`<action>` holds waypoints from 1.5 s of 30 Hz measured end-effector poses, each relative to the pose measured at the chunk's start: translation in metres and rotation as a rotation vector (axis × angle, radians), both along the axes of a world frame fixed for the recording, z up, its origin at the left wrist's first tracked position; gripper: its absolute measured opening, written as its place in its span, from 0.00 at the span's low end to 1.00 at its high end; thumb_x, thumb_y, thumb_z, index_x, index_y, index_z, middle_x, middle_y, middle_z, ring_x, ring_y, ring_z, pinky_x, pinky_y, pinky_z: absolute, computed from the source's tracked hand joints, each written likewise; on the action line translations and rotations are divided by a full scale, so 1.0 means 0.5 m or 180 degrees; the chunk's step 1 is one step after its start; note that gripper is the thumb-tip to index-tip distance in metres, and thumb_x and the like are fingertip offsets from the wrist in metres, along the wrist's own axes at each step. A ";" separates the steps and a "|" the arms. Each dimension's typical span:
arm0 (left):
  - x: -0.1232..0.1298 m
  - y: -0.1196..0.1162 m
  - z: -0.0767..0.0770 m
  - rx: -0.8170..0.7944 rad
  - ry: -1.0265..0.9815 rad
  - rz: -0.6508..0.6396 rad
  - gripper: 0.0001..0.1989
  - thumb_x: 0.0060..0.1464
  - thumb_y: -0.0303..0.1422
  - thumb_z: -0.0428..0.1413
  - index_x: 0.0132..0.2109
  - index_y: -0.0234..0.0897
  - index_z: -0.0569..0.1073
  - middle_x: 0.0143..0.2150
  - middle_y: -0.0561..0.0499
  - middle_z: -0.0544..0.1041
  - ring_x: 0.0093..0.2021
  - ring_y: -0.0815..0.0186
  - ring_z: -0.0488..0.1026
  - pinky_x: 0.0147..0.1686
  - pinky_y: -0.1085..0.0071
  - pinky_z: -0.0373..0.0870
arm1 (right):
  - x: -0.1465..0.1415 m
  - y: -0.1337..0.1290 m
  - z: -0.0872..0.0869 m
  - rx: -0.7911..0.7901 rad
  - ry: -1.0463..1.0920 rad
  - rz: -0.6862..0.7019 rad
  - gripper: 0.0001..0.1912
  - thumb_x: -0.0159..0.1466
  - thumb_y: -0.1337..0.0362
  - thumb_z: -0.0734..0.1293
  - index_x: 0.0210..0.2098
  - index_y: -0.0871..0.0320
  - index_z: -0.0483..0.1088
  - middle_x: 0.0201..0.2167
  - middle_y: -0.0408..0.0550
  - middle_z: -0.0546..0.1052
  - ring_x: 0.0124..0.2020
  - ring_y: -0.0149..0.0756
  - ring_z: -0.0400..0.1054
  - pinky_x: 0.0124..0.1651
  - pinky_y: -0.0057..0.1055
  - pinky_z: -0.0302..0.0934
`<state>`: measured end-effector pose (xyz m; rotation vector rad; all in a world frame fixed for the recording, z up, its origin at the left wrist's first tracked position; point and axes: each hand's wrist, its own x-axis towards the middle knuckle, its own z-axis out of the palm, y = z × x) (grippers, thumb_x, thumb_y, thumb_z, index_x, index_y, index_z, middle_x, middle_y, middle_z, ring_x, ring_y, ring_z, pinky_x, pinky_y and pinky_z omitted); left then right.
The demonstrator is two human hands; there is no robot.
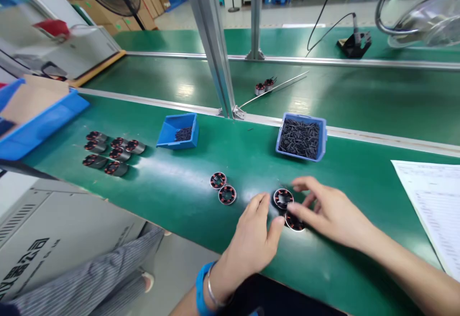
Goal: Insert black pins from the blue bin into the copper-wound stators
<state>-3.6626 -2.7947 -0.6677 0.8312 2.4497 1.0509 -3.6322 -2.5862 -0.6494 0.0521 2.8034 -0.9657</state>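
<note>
My right hand reaches over two round motor stators with copper windings, its thumb and fingers apart. One stator sits between its fingertips and my left hand. The thumb partly covers a nearer stator; I cannot tell whether it touches. My left hand, with a blue band and a metal bangle at the wrist, hovers just left of them, fingers stretched and thumb apart, holding nothing. Farther left, another pair lies touching, a back stator and a front stator.
Small black tubes fill a right bin; fewer lie in a left bin. Several stators stand at left, near a large blue box. A metal post rises behind. Paper sheets lie at right. A person's striped trouser leg shows lower left.
</note>
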 end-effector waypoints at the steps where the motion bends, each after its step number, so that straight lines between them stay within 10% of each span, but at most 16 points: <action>1: -0.009 0.017 -0.009 0.0048 -0.0127 0.0089 0.22 0.64 0.38 0.48 0.61 0.32 0.64 0.61 0.37 0.67 0.57 0.54 0.70 0.53 0.58 0.71 | -0.006 0.006 -0.004 -0.0060 -0.0075 -0.0204 0.22 0.65 0.48 0.61 0.50 0.55 0.72 0.42 0.51 0.78 0.33 0.38 0.73 0.39 0.37 0.66; 12: -0.070 0.060 -0.004 -0.0216 -0.0771 0.0588 0.14 0.50 0.39 0.60 0.42 0.37 0.71 0.42 0.50 0.71 0.36 0.63 0.73 0.40 0.64 0.71 | -0.050 -0.014 -0.079 -0.1706 0.0234 -0.0739 0.10 0.58 0.56 0.70 0.32 0.54 0.80 0.33 0.47 0.80 0.34 0.36 0.74 0.39 0.34 0.67; 18: -0.093 0.060 -0.003 -0.0053 -0.0769 0.0050 0.22 0.48 0.37 0.60 0.51 0.37 0.73 0.44 0.47 0.72 0.50 0.57 0.71 0.47 0.64 0.71 | -0.037 -0.019 -0.074 -0.1372 0.0995 -0.0242 0.07 0.63 0.63 0.68 0.35 0.52 0.81 0.33 0.45 0.81 0.34 0.34 0.75 0.41 0.31 0.68; 26: -0.140 0.025 0.004 -0.0134 -0.0231 -0.0664 0.08 0.52 0.22 0.50 0.37 0.37 0.70 0.40 0.51 0.70 0.32 0.69 0.70 0.35 0.70 0.69 | -0.043 -0.020 -0.062 -0.0997 0.0664 -0.0270 0.06 0.62 0.63 0.69 0.34 0.53 0.80 0.27 0.44 0.75 0.27 0.31 0.68 0.32 0.30 0.63; 31: -0.102 0.034 0.010 0.0640 0.0646 0.0245 0.08 0.62 0.24 0.47 0.36 0.39 0.67 0.34 0.53 0.69 0.35 0.68 0.70 0.37 0.70 0.68 | -0.049 -0.016 -0.055 -0.1005 0.0443 -0.0245 0.04 0.61 0.65 0.70 0.32 0.54 0.79 0.25 0.42 0.70 0.26 0.30 0.65 0.30 0.28 0.60; 35: -0.067 0.043 -0.020 0.1798 0.0603 0.0924 0.14 0.58 0.31 0.58 0.49 0.39 0.65 0.48 0.47 0.69 0.48 0.64 0.72 0.47 0.66 0.72 | -0.042 -0.019 -0.060 -0.1174 0.0486 -0.0314 0.05 0.62 0.63 0.69 0.33 0.54 0.79 0.26 0.43 0.72 0.27 0.30 0.66 0.32 0.29 0.60; 38: -0.055 0.047 -0.036 0.1323 -0.0367 0.0619 0.29 0.51 0.32 0.63 0.58 0.38 0.63 0.55 0.43 0.70 0.54 0.60 0.71 0.53 0.62 0.70 | -0.043 -0.021 -0.070 -0.1322 0.0518 -0.0325 0.07 0.62 0.63 0.68 0.34 0.53 0.80 0.28 0.44 0.74 0.29 0.31 0.68 0.34 0.30 0.62; 45: -0.059 0.059 -0.019 0.0580 -0.0383 0.0223 0.15 0.54 0.30 0.59 0.50 0.38 0.74 0.46 0.48 0.76 0.47 0.61 0.73 0.52 0.61 0.69 | -0.055 0.013 0.000 -0.1549 0.1247 -0.0848 0.08 0.61 0.60 0.70 0.28 0.56 0.76 0.27 0.45 0.77 0.26 0.32 0.69 0.30 0.31 0.64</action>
